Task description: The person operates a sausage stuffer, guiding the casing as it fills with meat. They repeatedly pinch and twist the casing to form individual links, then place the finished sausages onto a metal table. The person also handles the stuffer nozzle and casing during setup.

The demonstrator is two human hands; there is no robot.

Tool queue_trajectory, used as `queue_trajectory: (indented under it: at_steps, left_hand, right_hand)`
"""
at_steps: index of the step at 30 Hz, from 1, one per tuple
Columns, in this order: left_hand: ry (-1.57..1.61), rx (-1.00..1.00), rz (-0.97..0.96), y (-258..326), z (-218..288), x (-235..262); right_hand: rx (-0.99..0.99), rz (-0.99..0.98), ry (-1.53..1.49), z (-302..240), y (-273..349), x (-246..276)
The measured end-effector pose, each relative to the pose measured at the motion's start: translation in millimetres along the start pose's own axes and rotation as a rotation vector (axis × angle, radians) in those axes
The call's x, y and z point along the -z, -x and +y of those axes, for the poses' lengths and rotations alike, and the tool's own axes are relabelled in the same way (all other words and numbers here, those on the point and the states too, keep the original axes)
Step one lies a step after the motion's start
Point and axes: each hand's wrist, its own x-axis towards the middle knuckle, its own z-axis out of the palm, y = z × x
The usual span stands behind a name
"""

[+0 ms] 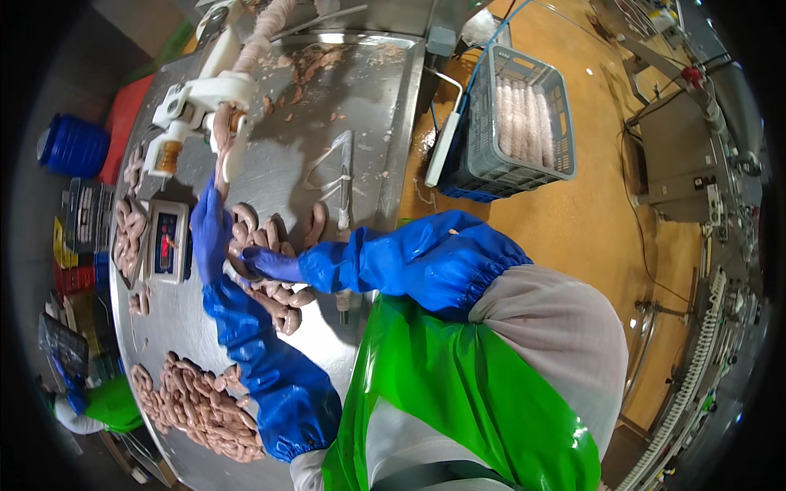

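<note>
Both my hands wear long blue gloves over a steel table. My left hand reaches up to the string of raw pink sausage hanging from the white linking machine and grips it. My right hand lies across a heap of linked sausages in front of me, fingers closed on a link. A small scale with a lit display stands just left of my left hand.
A bigger heap of sausages lies near the table's front edge, and more lie left of the scale. A grey crate of sausages stands on the orange floor to the right. Another person in green works at far left.
</note>
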Motion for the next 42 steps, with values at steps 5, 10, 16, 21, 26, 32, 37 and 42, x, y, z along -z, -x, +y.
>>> queue_trajectory:
  at_steps: [5, 10, 16, 21, 26, 32, 37, 42]
  left_hand:
    - [-0.147, 0.431, -0.383, 44, -62, 47]
    - [-0.211, -0.103, -0.022, 13, -66, 39]
    - [0.005, -0.03, 0.0, -7, 4, -7]
    - [-0.087, 0.217, -0.194, 42, -26, 44]
    - [-0.858, 0.092, -0.155, 36, -50, 43]
    - [0.156, -0.133, 0.137, -19, -6, -10]
    - [0.082, -0.053, -0.023, 12, -13, 15]
    - [-0.453, 0.252, -0.228, 28, -59, 45]
  right_hand:
    - [0.222, 0.045, 0.18, -54, -69, -13]
    - [0.338, -0.066, 0.584, -3, -53, -16]
    - [0.064, -0.359, -0.057, 87, -15, 1]
    - [0.197, 0.032, 0.433, -25, -47, 13]
    - [0.13, -0.164, 0.084, -51, -71, -19]
    - [0.167, 0.076, 0.396, 57, -29, -43]
    - [-0.019, -0.147, 0.373, -21, -34, -7]
    - [0.112, -0.141, -0.024, -74, -73, -7]
